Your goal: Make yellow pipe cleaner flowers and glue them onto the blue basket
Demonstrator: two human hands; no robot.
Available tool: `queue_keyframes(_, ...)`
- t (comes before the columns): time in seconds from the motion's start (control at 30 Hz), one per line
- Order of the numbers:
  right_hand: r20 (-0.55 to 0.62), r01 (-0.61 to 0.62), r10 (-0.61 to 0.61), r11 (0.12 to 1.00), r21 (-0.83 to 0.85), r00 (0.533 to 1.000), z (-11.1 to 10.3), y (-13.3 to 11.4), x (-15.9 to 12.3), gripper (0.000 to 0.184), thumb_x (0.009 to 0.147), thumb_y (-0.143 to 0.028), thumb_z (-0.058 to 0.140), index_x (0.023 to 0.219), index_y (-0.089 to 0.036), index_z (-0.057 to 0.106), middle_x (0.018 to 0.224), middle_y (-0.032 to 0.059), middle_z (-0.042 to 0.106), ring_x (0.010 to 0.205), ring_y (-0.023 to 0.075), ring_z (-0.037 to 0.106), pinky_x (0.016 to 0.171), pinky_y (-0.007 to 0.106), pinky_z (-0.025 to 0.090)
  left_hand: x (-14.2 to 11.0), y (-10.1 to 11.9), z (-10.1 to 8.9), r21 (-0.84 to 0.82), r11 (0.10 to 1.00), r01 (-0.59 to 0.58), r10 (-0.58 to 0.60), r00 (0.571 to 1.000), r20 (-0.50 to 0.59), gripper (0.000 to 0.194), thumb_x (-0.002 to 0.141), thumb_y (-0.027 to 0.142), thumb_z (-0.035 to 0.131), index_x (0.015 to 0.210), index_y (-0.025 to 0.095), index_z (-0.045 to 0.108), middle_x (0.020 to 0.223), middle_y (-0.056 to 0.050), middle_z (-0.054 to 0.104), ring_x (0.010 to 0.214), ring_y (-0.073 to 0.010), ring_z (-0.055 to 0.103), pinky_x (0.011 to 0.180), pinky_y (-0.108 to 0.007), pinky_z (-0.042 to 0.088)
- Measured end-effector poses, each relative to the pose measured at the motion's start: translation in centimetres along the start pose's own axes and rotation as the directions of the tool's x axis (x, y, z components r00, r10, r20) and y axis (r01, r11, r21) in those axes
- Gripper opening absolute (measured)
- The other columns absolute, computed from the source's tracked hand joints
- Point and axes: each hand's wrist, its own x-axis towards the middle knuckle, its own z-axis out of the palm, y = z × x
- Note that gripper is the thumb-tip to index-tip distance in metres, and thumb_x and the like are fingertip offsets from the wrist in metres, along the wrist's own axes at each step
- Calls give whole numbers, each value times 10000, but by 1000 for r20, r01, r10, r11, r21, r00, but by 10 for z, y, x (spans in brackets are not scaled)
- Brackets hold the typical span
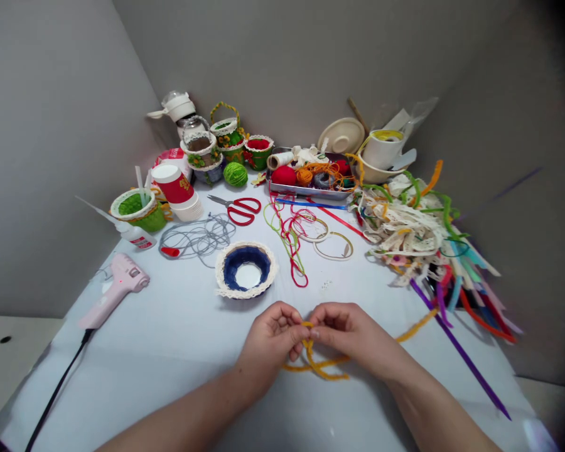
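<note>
Table, broad and pale, spreads before me, its near stretch left bare, probably so that I have room to work. At its right lies a heaped pile of lace and fuzzy stems, likely set aside there so the colours stay within reach. Against the back wall a metal tray corrals balls of yarn, which I suppose keeps them from rolling. Close in front of me, my left hand and right hand nearly meet, fingers curled inward, each thumb pressed to its fingertips in a narrow pinch. The pink glue gun lies off to the left, its cable running down to the near edge, presumably well away from my forearms. Just beyond my hands stands a blue bowl with a lace rim, near enough to check against. Farther back rest red-handled scissors, blades pointing left. Slimmest of all is the yellow strand between my fingertips: I grip a small bend at its top from both sides, perhaps for fine control, while its lengths hang and cross below, above the cloth or touching it, I can't tell.
</note>
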Motion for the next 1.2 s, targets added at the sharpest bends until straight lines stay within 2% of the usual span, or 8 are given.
queue_keyframes(0.17, -116, 58, -46, 993, 101, 992, 4, 1, 2, 301, 803, -451, 658, 757, -161, 594, 688, 3, 620, 639, 124, 538, 647, 262, 415, -2, 4, -1, 54, 998, -41, 37, 996, 83, 250, 800, 387, 636, 801, 148, 564, 582, 34, 572, 512, -65, 478, 529, -207, 347)
queue_keyframes(0.37, -205, 105, -117, 992, -68, 972, 10, 3, 2, 263, 830, -419, 614, 765, -167, 573, 683, -8, 564, 659, 132, 503, 632, 256, 396, 3, 0, -7, 18, 1000, 14, -15, 995, 103, 232, 755, 326, 693, 774, 156, 537, 586, 61, 511, 503, -47, 394, 499, -198, 276)
queue_keyframes(0.53, -344, 152, -249, 947, -284, 905, 17, 6, 0, 217, 872, -364, 542, 755, -182, 558, 679, -2, 544, 639, 142, 483, 597, 259, 390, 5, 1, -10, -10, 998, 61, -60, 990, 127, 232, 758, 316, 691, 795, 158, 525, 650, 49, 546, 507, -40, 373, 496, -199, 241)
queue_keyframes(0.67, -401, 206, -407, 866, -457, 821, 15, 9, -1, 172, 906, -305, 508, 776, -199, 548, 724, 18, 566, 679, 161, 510, 635, 273, 403, 1, 5, -8, -24, 995, 94, -89, 983, 160, 226, 757, 308, 691, 794, 151, 534, 647, 45, 539, 514, -42, 375, 505, -202, 239)
queue_keyframes(0.73, -405, 216, -447, 839, -500, 798, 12, 8, -1, 163, 915, -287, 497, 781, -206, 539, 742, 24, 571, 702, 170, 523, 667, 280, 411, -1, 7, -8, -25, 993, 112, -106, 980, 170, 239, 746, 314, 700, 785, 149, 532, 644, 42, 543, 508, -42, 373, 506, -205, 239)
queue_keyframes(0.97, -273, 260, -413, 851, -457, 869, 1, 2, -2, 141, 948, -278, 446, 858, -214, 534, 801, 21, 590, 749, 163, 552, 713, 270, 431, 0, 11, -9, -30, 987, 159, -145, 954, 261, 289, 756, 301, 701, 951, 145, 555, 686, 31, 568, 483, -33, 352, 495, -216, 211)
queue_keyframes(1.1, -326, 237, -461, 807, -540, 825, -5, 4, -1, 98, 950, -254, 440, 891, -215, 507, 794, 14, 550, 717, 152, 520, 677, 267, 423, -1, 16, -9, -17, 974, 228, -210, 923, 321, 267, 711, 266, 728, 883, 133, 575, 678, 21, 572, 459, -26, 318, 483, -226, 174)
queue_keyframes(1.2, -285, 272, -557, 713, -646, 780, -9, 4, 0, 81, 950, -196, 423, 916, -215, 494, 832, 29, 546, 755, 163, 510, 702, 287, 424, -3, 20, -8, 3, 964, 265, -252, 913, 319, 227, 683, 232, 725, 836, 129, 592, 630, 37, 546, 450, -25, 297, 480, -230, 152)
